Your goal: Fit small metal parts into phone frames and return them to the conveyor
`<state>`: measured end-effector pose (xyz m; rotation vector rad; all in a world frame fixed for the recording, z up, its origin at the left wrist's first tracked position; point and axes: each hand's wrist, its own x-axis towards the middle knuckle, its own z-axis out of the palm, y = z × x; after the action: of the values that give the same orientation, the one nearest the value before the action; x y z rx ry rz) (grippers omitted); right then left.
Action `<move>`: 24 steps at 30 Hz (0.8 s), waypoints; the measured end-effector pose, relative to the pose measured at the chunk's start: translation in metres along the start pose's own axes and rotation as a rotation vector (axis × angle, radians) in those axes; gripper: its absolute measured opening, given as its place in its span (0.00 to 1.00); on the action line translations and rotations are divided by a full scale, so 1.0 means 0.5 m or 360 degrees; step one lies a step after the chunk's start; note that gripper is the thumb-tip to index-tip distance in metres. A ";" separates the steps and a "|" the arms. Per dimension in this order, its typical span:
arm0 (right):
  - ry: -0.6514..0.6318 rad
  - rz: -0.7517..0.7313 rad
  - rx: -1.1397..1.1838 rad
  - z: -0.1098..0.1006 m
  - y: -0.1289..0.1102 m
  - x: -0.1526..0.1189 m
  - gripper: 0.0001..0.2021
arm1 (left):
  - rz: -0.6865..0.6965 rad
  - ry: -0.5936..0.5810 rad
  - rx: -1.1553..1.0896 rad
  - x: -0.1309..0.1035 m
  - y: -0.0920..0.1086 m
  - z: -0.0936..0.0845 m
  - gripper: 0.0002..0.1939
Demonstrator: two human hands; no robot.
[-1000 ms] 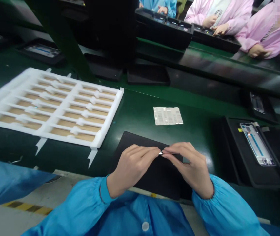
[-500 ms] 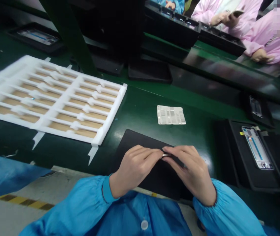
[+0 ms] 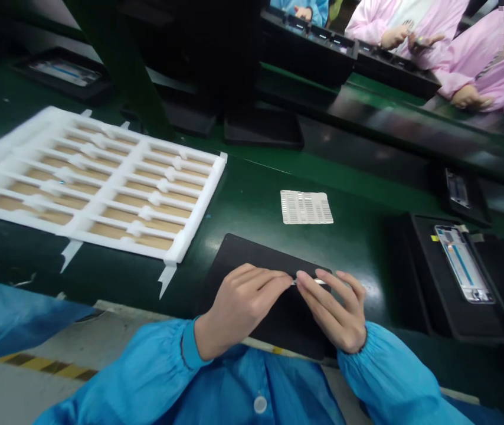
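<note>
Over a black mat [image 3: 243,254], my left hand [image 3: 247,301] is closed in a pinch, its thumb and fingertips on a small slim light piece [image 3: 320,281]. My right hand [image 3: 338,307] meets it from the other side, thumb and forefinger pressed on the same piece and the other fingers lifted apart. Most of the piece is hidden by my fingers, so its kind cannot be made out. Just beyond the mat, a pale sheet with rows of small strips [image 3: 306,207] lies flat on the green table [image 3: 252,195].
At left lies a white foam tray [image 3: 121,183] with slots, taped down. On the right, a phone frame [image 3: 465,264] rests in a black tray [image 3: 420,236]. Dark trays [image 3: 263,128] stand farther back. Across the bench, people in pink and blue sleeves [image 3: 468,65] are at work.
My right hand has turned over the piece: its fingers have lifted and spread, and more of the light piece shows. My left hand stays nearly in place.
</note>
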<state>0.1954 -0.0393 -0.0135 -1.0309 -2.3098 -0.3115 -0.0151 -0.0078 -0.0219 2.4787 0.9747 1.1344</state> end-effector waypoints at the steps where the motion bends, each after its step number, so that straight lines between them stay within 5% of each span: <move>1: 0.0029 0.0074 0.0076 0.002 -0.001 0.004 0.16 | 0.0002 0.0004 0.0009 -0.001 0.001 0.001 0.08; 5: 0.0011 0.0709 0.0683 0.008 -0.011 0.025 0.09 | 0.0021 0.0044 0.0043 -0.004 0.000 0.005 0.07; 8: -0.0014 0.0916 0.0884 0.010 -0.018 0.034 0.06 | 0.0020 0.0047 0.0060 -0.005 -0.001 0.007 0.07; 15: 0.0102 0.0808 0.0856 0.011 -0.023 0.032 0.10 | 0.0002 0.0023 0.0055 -0.002 0.000 0.005 0.07; 24: -0.0039 0.0551 0.0776 -0.008 -0.005 0.033 0.15 | 0.0022 0.0034 0.0044 0.001 0.001 0.003 0.06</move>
<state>0.1863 -0.0327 -0.0004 -1.1454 -2.0256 0.3853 -0.0134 -0.0080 -0.0224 2.5037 0.9874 1.1614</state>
